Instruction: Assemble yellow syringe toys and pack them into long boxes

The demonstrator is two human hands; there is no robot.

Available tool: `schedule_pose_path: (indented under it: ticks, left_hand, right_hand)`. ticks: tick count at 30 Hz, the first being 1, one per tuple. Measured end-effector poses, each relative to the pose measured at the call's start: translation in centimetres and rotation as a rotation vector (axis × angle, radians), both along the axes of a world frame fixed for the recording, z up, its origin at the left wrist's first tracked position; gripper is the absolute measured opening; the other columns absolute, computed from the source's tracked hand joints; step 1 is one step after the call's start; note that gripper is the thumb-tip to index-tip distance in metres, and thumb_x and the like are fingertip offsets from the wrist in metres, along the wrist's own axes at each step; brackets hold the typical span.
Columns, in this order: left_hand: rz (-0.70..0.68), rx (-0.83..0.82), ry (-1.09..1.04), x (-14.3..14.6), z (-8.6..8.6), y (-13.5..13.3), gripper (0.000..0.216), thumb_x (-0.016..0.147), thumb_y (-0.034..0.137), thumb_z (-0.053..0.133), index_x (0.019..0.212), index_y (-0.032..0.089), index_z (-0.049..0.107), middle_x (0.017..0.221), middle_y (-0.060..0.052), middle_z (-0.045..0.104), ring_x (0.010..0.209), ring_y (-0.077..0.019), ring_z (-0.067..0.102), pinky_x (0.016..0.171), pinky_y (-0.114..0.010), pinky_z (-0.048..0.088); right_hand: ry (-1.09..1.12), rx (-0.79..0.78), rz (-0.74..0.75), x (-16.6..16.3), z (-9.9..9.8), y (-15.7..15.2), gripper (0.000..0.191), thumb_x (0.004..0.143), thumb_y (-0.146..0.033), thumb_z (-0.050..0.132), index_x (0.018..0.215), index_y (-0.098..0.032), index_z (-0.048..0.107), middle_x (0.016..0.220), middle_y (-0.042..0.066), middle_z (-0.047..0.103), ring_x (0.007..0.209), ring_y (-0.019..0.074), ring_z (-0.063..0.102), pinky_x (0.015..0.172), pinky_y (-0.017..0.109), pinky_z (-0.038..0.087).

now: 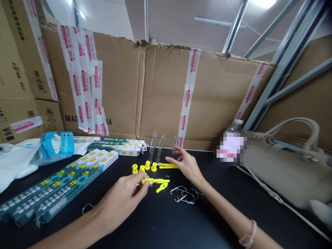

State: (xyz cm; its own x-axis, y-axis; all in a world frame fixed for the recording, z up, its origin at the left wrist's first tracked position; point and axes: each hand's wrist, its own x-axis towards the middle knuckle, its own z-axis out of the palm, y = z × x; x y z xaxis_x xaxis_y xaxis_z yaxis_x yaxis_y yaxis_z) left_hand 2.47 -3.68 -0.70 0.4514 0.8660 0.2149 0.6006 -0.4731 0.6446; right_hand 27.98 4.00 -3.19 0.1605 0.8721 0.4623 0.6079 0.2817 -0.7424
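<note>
Near the middle of the black table, my left hand (127, 192) pinches a slim yellow plastic rod (157, 181) with a spring-like section along it. My right hand (187, 165) reaches further back, its thumb and fingers closed around a clear tube (173, 147). Two more clear tubes (161, 148) stand upright just to the left. Between the hands are several yellow flanged caps (147, 165), a pair of long yellow sticks (167, 166) and a small dark spring (167, 176). Below the rod lies a short yellow piece (162, 187). Bent metal wire rings (185, 195) rest below my right hand.
Long green and white boxes (64, 186) lie at left, with more boxes (121, 147) behind. A blue and white plastic pack (57, 145) sits at far left. A beige handbag (282, 166) and a blurred-out bottle (230, 145) stand at right. Cardboard walls (166, 93) enclose the back.
</note>
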Motion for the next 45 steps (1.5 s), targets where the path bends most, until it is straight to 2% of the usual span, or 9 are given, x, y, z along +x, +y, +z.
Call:
schedule_pose_path:
  ticks: [5,11,14,18,25,29,33,38,45]
  left_hand:
    - [0.008,-0.006,0.014,-0.1,0.4,0.0,0.028,0.100,0.038,0.037,0.092,0.023,0.059,0.075,0.004,0.062,0.066,-0.0157,0.058,0.063,-0.025,0.039]
    - [0.005,0.005,-0.047,-0.1,0.6,0.3,0.030,0.100,0.039,0.034,0.085,0.023,0.054,0.070,0.004,0.057,0.065,-0.0152,0.057,0.066,-0.025,0.040]
    - [0.023,-0.006,-0.086,0.0,0.8,0.3,0.029,0.100,0.038,0.034,0.078,0.023,0.048,0.070,0.004,0.057,0.066,-0.0150,0.058,0.067,-0.025,0.041]
    - [0.022,-0.009,-0.112,0.0,0.6,0.3,0.027,0.100,0.039,0.035,0.085,0.023,0.050,0.068,0.005,0.057,0.065,-0.0148,0.058,0.067,-0.025,0.042]
    - [0.010,-0.110,-0.225,-0.2,-0.5,0.6,0.019,0.097,0.038,0.046,0.111,0.026,0.042,0.072,0.006,0.068,0.068,-0.0173,0.067,0.066,-0.026,0.047]
    - [-0.051,-0.136,-0.322,0.0,-0.9,0.5,0.039,0.090,0.028,0.059,0.121,0.028,0.034,0.097,-0.001,0.073,0.091,-0.0220,0.071,0.080,-0.034,0.052]
    - [-0.094,-0.111,-0.361,-0.1,-1.3,-0.1,0.065,0.087,0.031,0.066,0.134,0.031,0.020,0.133,-0.013,0.052,0.116,-0.0281,0.062,0.080,-0.037,0.055]
    - [-0.160,-0.141,-0.336,-0.5,-1.5,-0.5,0.059,0.094,0.047,0.056,0.135,0.034,0.016,0.144,-0.014,0.032,0.127,-0.0300,0.050,0.086,-0.041,0.055]
    - [-0.038,-0.137,-0.464,-0.1,-1.5,-0.2,0.053,0.098,0.064,0.025,0.138,0.031,0.013,0.131,-0.014,0.040,0.117,-0.0278,0.054,0.092,-0.045,0.050]
  right_hand:
    - [0.064,-0.033,0.093,-0.2,0.2,-0.2,0.023,0.072,-0.041,0.076,0.078,-0.019,0.071,0.071,0.004,0.074,0.069,0.0229,0.068,0.071,0.037,0.053]
    - [0.305,-0.072,0.299,-1.4,2.5,-3.3,0.043,0.089,-0.051,0.058,0.111,-0.014,0.062,0.098,0.012,0.076,0.087,0.0226,0.074,0.080,0.037,0.058]
    - [0.689,-0.228,0.548,-3.2,3.1,-5.1,0.043,0.084,-0.045,0.070,0.111,-0.014,0.060,0.100,0.013,0.076,0.085,0.0226,0.075,0.082,0.037,0.059]
    - [0.833,-0.312,0.680,-5.2,2.8,-6.6,0.040,0.080,-0.040,0.077,0.107,-0.016,0.060,0.094,0.009,0.076,0.084,0.0236,0.076,0.081,0.039,0.060]
    - [0.942,-0.364,0.734,-6.8,2.0,-7.7,0.039,0.076,-0.037,0.082,0.105,-0.018,0.063,0.100,0.007,0.076,0.094,0.0237,0.074,0.089,0.040,0.058]
    - [0.939,-0.356,0.749,-7.2,1.6,-7.8,0.037,0.076,-0.036,0.082,0.105,-0.019,0.065,0.100,0.006,0.076,0.096,0.0229,0.073,0.093,0.040,0.056]
    - [0.888,-0.346,0.772,-7.5,1.1,-7.8,0.036,0.076,-0.037,0.082,0.104,-0.020,0.066,0.102,0.006,0.075,0.099,0.0231,0.072,0.096,0.040,0.054]
    - [0.831,-0.353,0.779,-8.0,0.7,-7.7,0.037,0.072,-0.038,0.084,0.100,-0.021,0.067,0.102,0.005,0.075,0.100,0.0243,0.071,0.096,0.042,0.053]
    - [0.831,-0.279,0.742,-9.2,0.5,-8.5,0.035,0.064,-0.028,0.090,0.089,-0.024,0.065,0.092,-0.001,0.071,0.091,0.0204,0.070,0.086,0.033,0.057]
